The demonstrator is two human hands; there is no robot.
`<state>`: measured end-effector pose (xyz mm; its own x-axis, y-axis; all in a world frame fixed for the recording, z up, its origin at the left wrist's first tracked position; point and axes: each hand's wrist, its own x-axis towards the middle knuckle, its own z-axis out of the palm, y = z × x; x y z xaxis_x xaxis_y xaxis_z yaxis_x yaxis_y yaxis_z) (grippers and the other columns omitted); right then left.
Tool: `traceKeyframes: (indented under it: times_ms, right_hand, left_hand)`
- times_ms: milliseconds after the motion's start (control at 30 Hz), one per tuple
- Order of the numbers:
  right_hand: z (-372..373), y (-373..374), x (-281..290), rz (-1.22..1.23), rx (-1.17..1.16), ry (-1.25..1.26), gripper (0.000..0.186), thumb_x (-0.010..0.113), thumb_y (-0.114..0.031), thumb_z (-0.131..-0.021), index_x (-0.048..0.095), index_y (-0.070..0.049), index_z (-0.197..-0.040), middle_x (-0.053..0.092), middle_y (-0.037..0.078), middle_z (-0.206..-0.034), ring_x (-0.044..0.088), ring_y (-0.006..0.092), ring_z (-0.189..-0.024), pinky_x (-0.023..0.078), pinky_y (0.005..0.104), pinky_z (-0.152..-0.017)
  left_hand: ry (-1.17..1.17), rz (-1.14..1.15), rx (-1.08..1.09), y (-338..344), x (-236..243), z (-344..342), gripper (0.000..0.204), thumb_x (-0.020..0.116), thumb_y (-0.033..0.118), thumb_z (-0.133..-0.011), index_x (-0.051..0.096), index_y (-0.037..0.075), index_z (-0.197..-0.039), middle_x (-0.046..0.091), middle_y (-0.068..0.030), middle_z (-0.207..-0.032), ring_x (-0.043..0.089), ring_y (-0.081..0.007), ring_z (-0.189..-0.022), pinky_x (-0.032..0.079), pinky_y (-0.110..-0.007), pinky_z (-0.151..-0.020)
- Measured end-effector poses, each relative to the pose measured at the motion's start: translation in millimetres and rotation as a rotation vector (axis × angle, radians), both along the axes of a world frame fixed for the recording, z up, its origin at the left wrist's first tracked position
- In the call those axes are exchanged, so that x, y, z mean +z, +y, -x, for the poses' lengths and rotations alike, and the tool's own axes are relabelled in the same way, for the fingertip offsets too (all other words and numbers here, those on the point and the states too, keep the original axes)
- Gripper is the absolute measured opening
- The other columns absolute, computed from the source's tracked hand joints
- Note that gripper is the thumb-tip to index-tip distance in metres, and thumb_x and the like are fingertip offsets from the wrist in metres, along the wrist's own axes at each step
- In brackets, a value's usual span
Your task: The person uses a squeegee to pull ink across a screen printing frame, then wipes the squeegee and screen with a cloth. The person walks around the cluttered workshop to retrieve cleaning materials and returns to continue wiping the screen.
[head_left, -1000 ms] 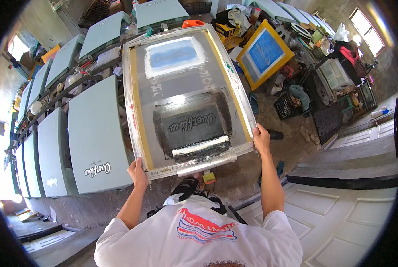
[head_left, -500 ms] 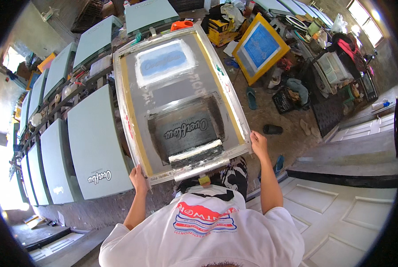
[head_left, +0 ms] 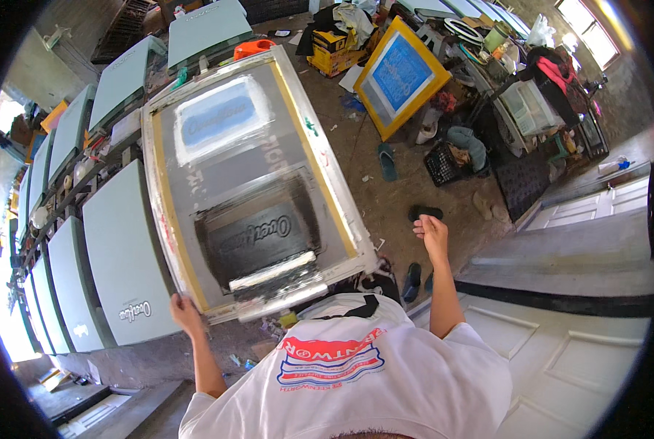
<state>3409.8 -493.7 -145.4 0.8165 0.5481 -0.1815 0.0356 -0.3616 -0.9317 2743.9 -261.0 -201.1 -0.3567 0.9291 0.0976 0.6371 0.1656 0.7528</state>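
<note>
A large screen printing frame lies tilted in front of me, its mesh bordered with yellow-brown tape. In its near half is a dark inked area with lettering; a blue patch with a white border is in the far half. A squeegee, pale-edged and smeared black, rests across the near end of the mesh. My left hand is closed on the frame's near left corner. Right of the frame and apart from it, my right hand hangs with curled fingers, nothing visible in them.
Pale grey-green panels stand in rows on a rack at the left. A second, yellow-edged screen leans at the far right, near a black crate. Slippers lie on the floor. White panelled doors lie at the lower right.
My right hand has let go of the frame's near right corner and is now apart from it. My left hand keeps its hold. The frame has shifted left in view as the view turned.
</note>
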Motion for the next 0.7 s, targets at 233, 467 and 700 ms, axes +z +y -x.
traceKeyframes:
  times_ms: [233, 467, 700]
  right_hand:
    - [-159.3, 20.1, -38.7, 0.163, 0.236, 0.053, 0.034, 0.057, -0.026, -0.107, 0.069, 0.004, -0.118, 0.076, 0.012, -0.097, 0.072, 0.0177, -0.080, 0.056, 0.0308, -0.071]
    - [-273.9, -44.8, -65.9, 0.195, 0.311, 0.064, 0.033, 0.056, -0.024, -0.107, 0.069, 0.004, -0.119, 0.076, 0.012, -0.099, 0.071, 0.0170, -0.079, 0.056, 0.0308, -0.071]
    - [-298.2, -123.0, -82.6, 0.242, 0.354, 0.184, 0.027, 0.058, -0.020, -0.105, 0.071, 0.003, -0.112, 0.077, 0.012, -0.093, 0.071, 0.0164, -0.074, 0.056, 0.0305, -0.064]
  left_hand:
    - [0.086, -0.236, 0.096, -38.0, 75.0, -132.1, 0.035, 0.062, 0.008, -0.098, 0.061, -0.005, -0.131, 0.061, -0.0167, -0.124, 0.061, -0.0283, -0.117, 0.050, -0.039, -0.099]
    - [0.027, -0.150, 0.047, -100.0, 125.0, -288.4, 0.026, 0.066, 0.001, -0.092, 0.067, -0.004, -0.117, 0.065, -0.0117, -0.112, 0.064, -0.0239, -0.102, 0.050, -0.036, -0.096]
    - [0.137, -0.270, -0.122, -90.1, 158.5, -407.4, 0.019, 0.064, 0.000, -0.091, 0.069, -0.002, -0.109, 0.067, -0.0114, -0.107, 0.065, -0.0238, -0.099, 0.051, -0.036, -0.093]
